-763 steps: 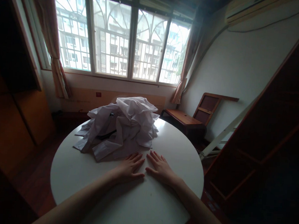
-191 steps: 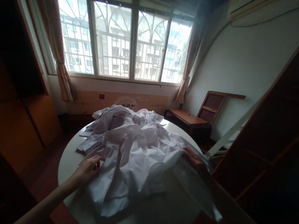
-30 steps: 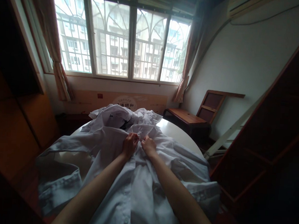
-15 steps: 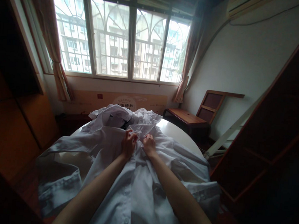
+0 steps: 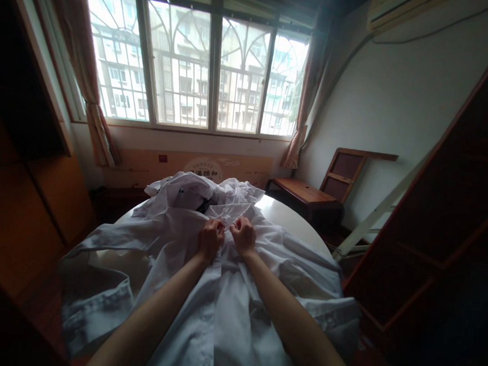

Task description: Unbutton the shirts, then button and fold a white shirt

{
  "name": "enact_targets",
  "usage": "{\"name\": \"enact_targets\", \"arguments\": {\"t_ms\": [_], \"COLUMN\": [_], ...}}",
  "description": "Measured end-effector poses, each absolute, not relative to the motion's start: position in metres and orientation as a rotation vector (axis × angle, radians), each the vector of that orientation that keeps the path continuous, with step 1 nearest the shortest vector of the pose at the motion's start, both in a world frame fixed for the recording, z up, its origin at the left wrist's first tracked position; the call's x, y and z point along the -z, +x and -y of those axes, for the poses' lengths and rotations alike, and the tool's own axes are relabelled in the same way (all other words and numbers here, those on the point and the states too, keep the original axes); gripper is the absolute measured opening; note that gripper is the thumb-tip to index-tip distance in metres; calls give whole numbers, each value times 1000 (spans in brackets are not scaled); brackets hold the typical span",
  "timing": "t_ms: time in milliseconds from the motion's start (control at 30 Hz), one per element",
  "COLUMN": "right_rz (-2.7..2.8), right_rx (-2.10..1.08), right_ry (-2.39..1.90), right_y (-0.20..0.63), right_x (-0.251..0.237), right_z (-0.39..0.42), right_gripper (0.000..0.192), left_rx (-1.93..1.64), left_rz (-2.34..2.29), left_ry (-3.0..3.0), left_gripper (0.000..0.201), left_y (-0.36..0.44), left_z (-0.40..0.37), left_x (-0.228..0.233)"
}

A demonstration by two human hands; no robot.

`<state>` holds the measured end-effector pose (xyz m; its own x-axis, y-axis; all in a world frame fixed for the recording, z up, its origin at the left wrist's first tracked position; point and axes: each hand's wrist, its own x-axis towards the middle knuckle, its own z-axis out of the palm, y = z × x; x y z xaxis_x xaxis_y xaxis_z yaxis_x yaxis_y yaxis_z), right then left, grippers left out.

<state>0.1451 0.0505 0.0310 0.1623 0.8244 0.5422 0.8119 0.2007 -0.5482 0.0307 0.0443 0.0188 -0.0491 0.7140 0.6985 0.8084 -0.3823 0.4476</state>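
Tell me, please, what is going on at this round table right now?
A person has a white button-front cotton shirt spread front-up across the round white table. The left hand and right hand sit close together, both closed on the fabric at the top of the front, just below the collar. A crumpled pile of white garments lies beyond the collar, on the window side of the table.

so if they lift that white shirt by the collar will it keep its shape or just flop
Probably flop: the shirt lies creased over the table, and its sleeve droops off the edge. It looks thin, so likely light. Both hands, left hand and right hand, pinch it near the collar, so the rest would likely hang and drag.
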Motion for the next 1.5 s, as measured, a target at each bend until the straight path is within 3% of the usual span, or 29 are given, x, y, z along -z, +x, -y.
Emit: {"name": "enact_targets", "arguments": {"t_ms": [400, 867, 1100, 1500], "right_rz": [1724, 1712, 1653, 1694], "right_rx": [-86, -208, -402, -319], "right_ry": [-1334, -1110, -1146, -1167], "right_y": [138, 142, 143, 143], "right_x": [-34, -20, -17, -13], "right_z": [-42, -57, -65, -67], "right_gripper": [9, 18, 17, 14], "left_rx": [1437, 1978, 1992, 1988], "left_rz": [1700, 1641, 1698, 1607], "left_ry": [-2227, -2293, -2319, -2320], "left_gripper": [15, 15, 16, 13], "left_y": [30, 25, 24, 24], "left_z": [-43, -53, -52, -53], "left_x": [-19, -19, -21, -18]}}
